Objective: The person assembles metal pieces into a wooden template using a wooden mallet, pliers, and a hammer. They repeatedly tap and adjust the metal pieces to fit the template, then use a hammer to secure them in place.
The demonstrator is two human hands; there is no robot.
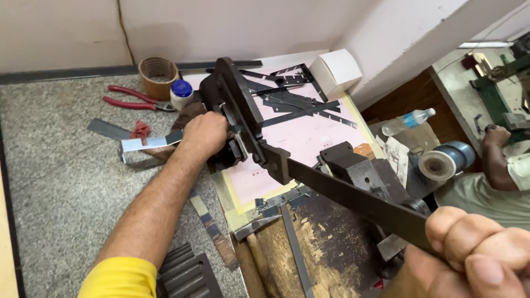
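My left hand grips a thin shiny metal strip and holds it into the jaws of a black lever shear that stands on the stone bench. The strip sticks out to the left of my hand. My right hand, at the bottom right and close to the camera, is closed around the end of the shear's long dark lever handle. The handle slopes down from the shear head to that hand.
Behind the shear lie a pink sheet with dark cut strips, a white box, a tape roll, red pliers and a small white bottle. A black vise and hammers stand nearer. Another person's arm works at right.
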